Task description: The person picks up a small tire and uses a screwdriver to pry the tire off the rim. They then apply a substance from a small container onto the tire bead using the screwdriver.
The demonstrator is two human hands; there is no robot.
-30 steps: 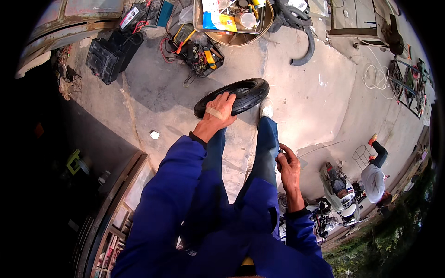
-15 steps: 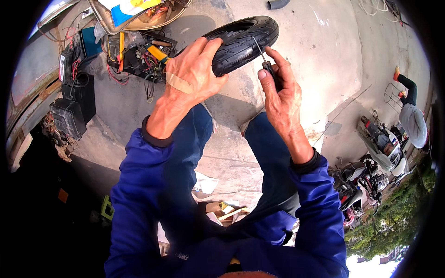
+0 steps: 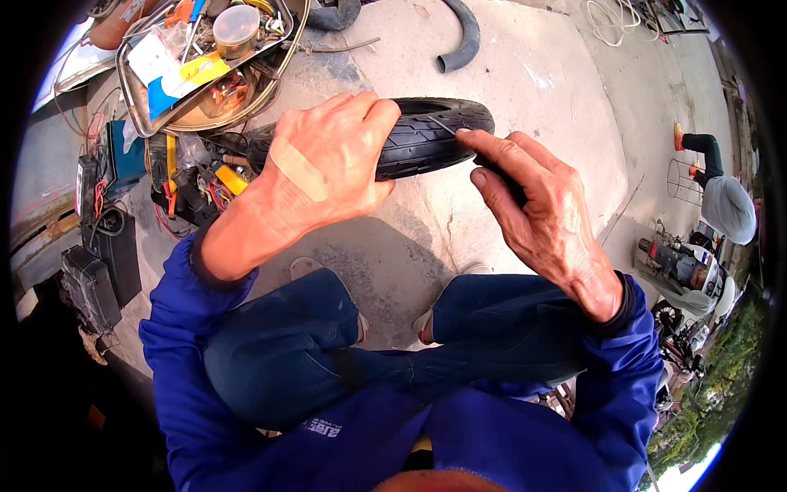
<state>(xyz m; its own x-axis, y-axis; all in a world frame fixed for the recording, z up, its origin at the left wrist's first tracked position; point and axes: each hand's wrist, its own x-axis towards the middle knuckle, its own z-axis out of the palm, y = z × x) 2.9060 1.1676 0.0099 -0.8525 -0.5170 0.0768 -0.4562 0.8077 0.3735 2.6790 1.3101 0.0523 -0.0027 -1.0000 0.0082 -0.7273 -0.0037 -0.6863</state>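
A black rubber tire [image 3: 426, 148] with a grooved tread is held up in front of me, tilted so its tread faces me. My left hand [image 3: 324, 164], with a tan bandage strip across its back, grips the tire's left part, fingers over the far edge and thumb below the tread. In my right hand [image 3: 545, 201] is a thin screwdriver [image 3: 441, 125], its dark handle mostly hidden in the closed fingers. The index finger lies along the shaft, whose tip meets the tread near the upper edge; whether it goes in, I cannot tell.
At the far left, a metal tray [image 3: 135, 102] with tools and a plastic tub rests on a round basin. Below it lie wires and yellow-handled tools [image 3: 229, 178], beside black batteries [image 3: 90, 287]. A curved hose [image 3: 463, 41] lies ahead. Right: a person [image 3: 725, 205] and parked scooters [image 3: 689, 275].
The view has shifted, showing more of the tray and hose. My knees have spread apart. The tire sits more level, and the screwdriver has tilted flatter against the tread.
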